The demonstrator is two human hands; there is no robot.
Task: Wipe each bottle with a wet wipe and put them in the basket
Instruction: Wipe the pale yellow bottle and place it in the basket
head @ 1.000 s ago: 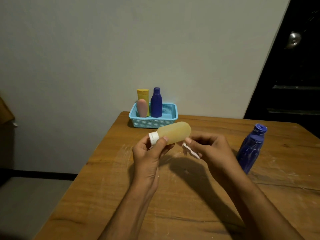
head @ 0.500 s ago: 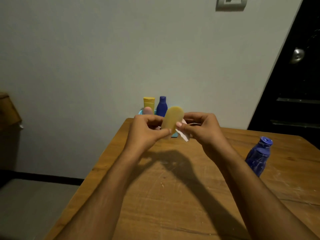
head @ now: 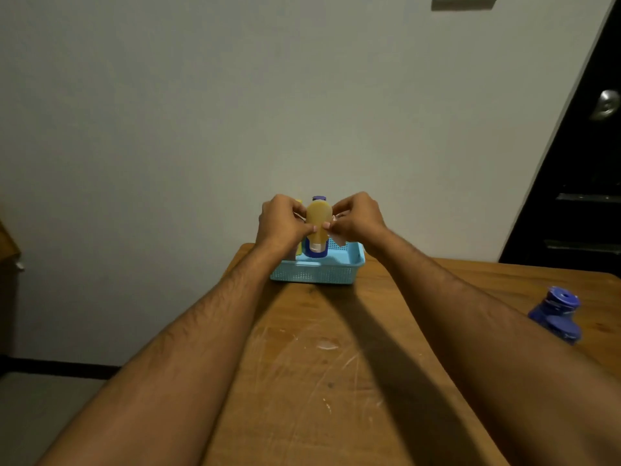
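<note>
Scratched wooden table against a plain pale wall; dark door with a metal knob at right, switch plate at the top edge. Blue basket sits at the table's far edge; a dark blue bottle stands inside it, mostly hidden behind the hands. Second blue bottle stands on the table far right, well apart from the basket.

Left hand and right hand are both curled round the yellow bottle, held cap-down above the basket. Right hand also pinches the wet wipe against the bottle's side.

Versus 1 s ago: arms now stretched out, the bottle has gone from near the body and lying sideways to over the basket, upright with cap down. Camera tilted up, more wall in view.
</note>
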